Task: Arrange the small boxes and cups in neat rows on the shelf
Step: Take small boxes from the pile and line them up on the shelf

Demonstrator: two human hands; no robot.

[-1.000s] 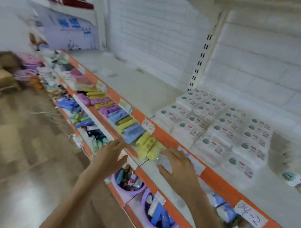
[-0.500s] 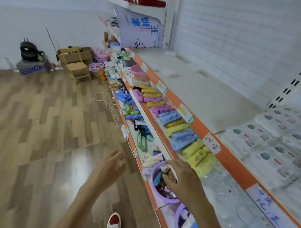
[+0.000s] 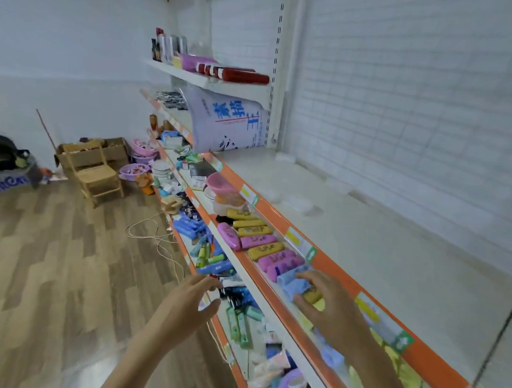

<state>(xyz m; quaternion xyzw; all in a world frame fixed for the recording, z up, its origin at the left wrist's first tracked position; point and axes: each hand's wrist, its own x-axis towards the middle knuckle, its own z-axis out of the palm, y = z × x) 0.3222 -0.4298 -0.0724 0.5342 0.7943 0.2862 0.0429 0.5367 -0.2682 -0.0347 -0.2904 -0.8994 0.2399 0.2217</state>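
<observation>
orange shelf edge (image 3: 280,220), yellow — pink cases (image 3: 264,246)
</observation>
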